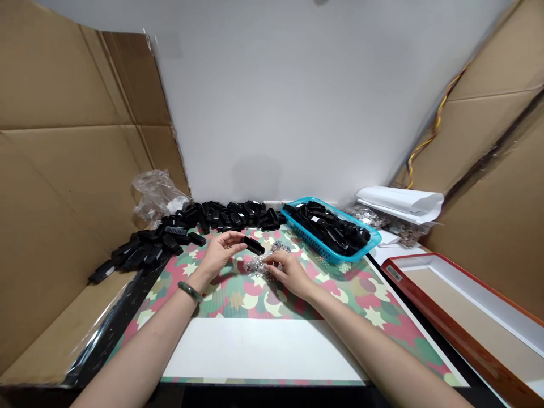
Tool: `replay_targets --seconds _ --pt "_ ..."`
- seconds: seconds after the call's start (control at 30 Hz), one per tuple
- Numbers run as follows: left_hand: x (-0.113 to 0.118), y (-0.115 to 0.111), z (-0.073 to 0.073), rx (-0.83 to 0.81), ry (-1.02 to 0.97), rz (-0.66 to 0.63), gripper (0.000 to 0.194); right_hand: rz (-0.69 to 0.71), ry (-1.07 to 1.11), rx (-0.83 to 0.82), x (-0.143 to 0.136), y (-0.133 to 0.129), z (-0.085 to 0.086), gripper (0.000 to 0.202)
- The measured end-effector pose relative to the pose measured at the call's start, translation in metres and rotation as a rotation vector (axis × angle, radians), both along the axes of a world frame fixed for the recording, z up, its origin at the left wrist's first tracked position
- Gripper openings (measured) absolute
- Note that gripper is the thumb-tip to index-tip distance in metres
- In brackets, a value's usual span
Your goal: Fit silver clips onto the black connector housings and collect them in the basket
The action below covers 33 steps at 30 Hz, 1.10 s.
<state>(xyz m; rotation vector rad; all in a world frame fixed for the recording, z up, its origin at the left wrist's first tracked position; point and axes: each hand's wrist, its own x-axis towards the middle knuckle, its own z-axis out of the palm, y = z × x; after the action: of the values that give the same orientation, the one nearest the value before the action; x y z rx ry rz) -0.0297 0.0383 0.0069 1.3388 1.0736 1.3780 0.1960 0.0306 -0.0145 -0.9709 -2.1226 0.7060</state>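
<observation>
My left hand [224, 251] pinches one end of a small black case [254, 245] between thumb and fingers, holding it over the patterned mat. Just to the right and nearer to me, my right hand [288, 271] reaches into a pile of small shiny metal pieces [256, 264], fingertips bent together at the pile's right side. Whether a piece is between those fingertips is too small to tell. A second small heap of shiny pieces [280, 246] lies just beyond my right hand.
Many black cases [232, 215] lie heaped along the back and left. A blue basket [331, 255] of black parts stands at the back right. Plastic bags, white paper [402, 203] and a red-edged box [467, 306] are on the right. Cardboard walls [63, 170] flank both sides.
</observation>
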Motion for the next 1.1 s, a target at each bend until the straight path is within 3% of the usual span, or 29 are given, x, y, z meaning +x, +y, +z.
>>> replay_targets --seconds 0.07,0.27,0.57,0.73,0.93,1.1 --pt "-0.004 0.004 -0.002 0.002 -0.021 0.056 0.035 0.006 -0.116 0.062 -0.003 0.002 -0.001 0.008" --pt "-0.007 0.006 -0.005 0.03 0.055 0.111 0.04 -0.001 -0.365 0.097 -0.016 0.011 0.005 0.006" --pt "-0.002 0.001 -0.002 0.009 0.125 0.088 0.041 0.027 -0.367 0.078 -0.02 0.015 0.014 0.011" --pt "-0.002 0.0 -0.002 0.02 0.162 0.083 0.034 0.014 -0.25 0.049 -0.017 0.01 0.015 0.016" --pt "0.004 -0.005 0.0 0.136 0.215 0.122 0.025 -0.019 0.142 0.085 -0.013 -0.001 0.025 0.011" --pt "0.014 -0.014 -0.004 0.313 0.347 0.218 0.021 -0.173 0.483 -0.241 -0.023 -0.005 0.031 0.014"
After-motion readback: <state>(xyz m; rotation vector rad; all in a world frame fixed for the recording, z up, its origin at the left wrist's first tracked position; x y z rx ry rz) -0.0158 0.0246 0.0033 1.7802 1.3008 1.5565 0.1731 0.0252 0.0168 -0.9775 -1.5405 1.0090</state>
